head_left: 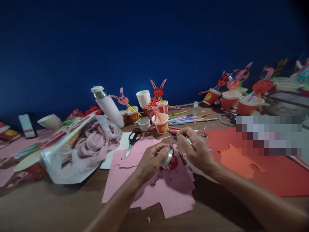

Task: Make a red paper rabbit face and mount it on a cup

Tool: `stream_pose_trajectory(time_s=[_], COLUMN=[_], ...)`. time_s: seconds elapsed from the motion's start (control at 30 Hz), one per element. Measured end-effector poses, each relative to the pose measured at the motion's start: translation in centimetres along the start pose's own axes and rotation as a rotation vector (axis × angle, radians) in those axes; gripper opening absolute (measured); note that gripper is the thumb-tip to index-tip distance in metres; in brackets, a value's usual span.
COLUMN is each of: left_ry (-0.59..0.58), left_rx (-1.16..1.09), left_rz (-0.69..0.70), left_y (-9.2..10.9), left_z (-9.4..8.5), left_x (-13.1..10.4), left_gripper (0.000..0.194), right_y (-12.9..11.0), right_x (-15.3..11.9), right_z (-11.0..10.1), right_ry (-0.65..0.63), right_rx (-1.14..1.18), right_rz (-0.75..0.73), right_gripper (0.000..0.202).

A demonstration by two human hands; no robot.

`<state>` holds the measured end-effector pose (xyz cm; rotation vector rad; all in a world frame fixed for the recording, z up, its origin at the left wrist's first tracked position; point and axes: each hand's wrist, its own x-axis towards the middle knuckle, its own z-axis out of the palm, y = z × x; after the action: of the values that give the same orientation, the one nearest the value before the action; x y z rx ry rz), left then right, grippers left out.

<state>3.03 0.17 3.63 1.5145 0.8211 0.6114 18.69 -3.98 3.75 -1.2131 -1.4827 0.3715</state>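
My left hand [154, 161] is closed around a roll of clear tape [168, 158], held above a cut pink foam sheet [169, 190]. To its right, my right hand [194, 148] has its thumb and fingers pinched together; what they hold, if anything, is too small to make out. A red round cutout [173, 163] with a dark marking lies on the pink sheet just behind the tape, partly hidden by it. Black-handled scissors [132, 143] rest beyond my left hand, their blades over the sheet's edge.
Paper cups with rabbit-faced figures stand at the back, one cup [160, 123] closest. Coloured sticks [185, 120] lie behind my hands. A white thermos [109, 108] leans at the back left, near a plastic bag [70, 170]. Red foam sheets [277, 174] cover the right side.
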Motion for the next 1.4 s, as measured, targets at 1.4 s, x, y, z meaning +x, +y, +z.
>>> stream_pose_trajectory(time_s=[1.4], left_ry=[-0.035], left_rx=[0.108], left_rz=[0.16], left_y=[-0.2], left_z=[-0.2], left_x=[-0.3], left_gripper=[0.028], right_y=[0.7], right_x=[1.1], right_z=[-0.7], right_ry=[0.029], right_rx=[0.084], right_rz=[0.119], right_gripper=[0.013])
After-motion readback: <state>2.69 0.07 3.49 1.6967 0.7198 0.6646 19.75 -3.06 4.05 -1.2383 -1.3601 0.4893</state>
